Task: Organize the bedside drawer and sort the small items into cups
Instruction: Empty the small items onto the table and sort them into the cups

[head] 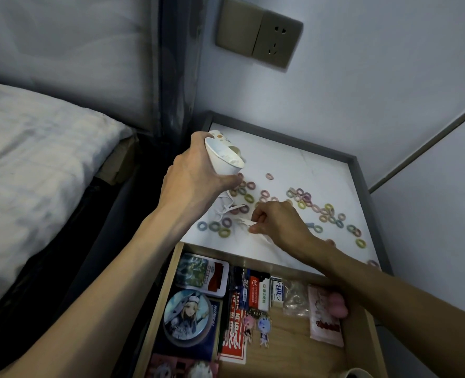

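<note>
Cup tilts in left hand; right hand pinches white strip.

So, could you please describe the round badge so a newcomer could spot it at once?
Start at the open wooden drawer under the white tabletop. On its left side, just nearer than the tin, lies the badge. It alone is a circle, pale blue with a cartoon figure; its neighbours are rectangular.

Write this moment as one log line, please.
left hand holds white cup tilted over nightstand top | right hand pinches small white item | hair ties scattered on top | drawer open
</note>
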